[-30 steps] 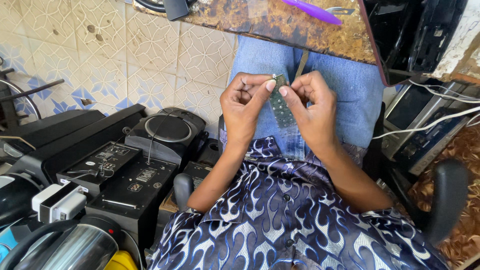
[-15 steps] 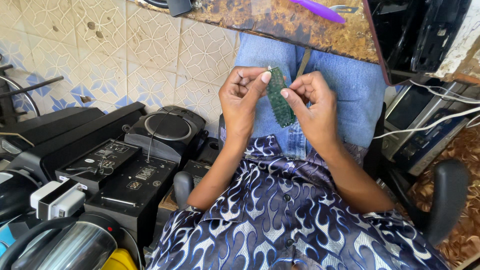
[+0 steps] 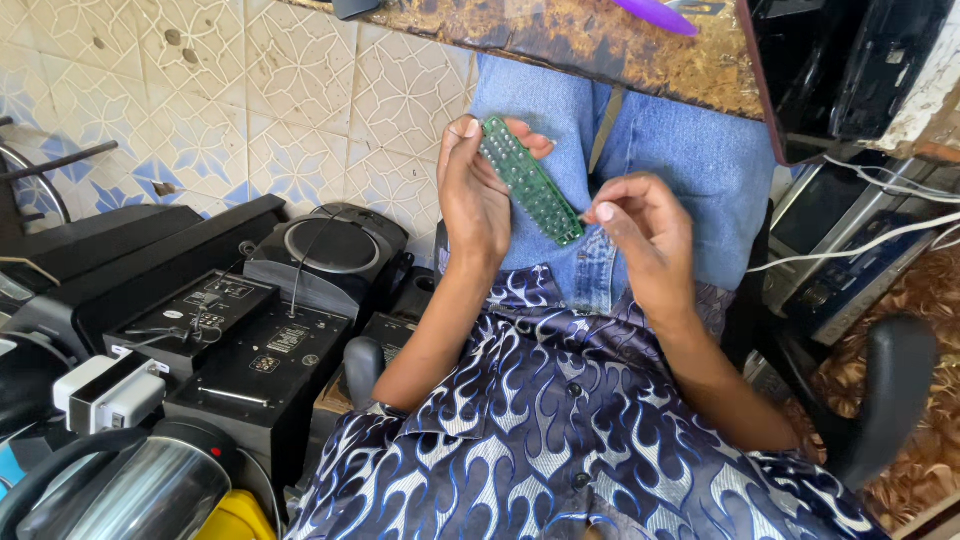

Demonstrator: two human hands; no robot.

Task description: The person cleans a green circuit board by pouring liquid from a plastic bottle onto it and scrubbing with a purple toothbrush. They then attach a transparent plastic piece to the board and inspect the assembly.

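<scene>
A long narrow green circuit board (image 3: 528, 180) is held above my lap, tilted from upper left to lower right. My left hand (image 3: 476, 190) grips its upper end between thumb and fingers. My right hand (image 3: 640, 225) is at the board's lower end, its fingertips pinched together and touching or almost touching the board's corner. Under both hands are my blue jeans (image 3: 690, 150) and a dark blue shirt with a white flame pattern (image 3: 560, 420).
A worn brown tabletop (image 3: 600, 45) with a purple tool (image 3: 655, 15) runs across the top. Black audio units and a round speaker (image 3: 330, 250) crowd the floor at left. More black devices with white cables (image 3: 850, 240) stand at right, beside a chair armrest (image 3: 890, 390).
The board has turned from upright between both hands to a slant held by my left hand. My right hand has let go and moved down to the lower end.
</scene>
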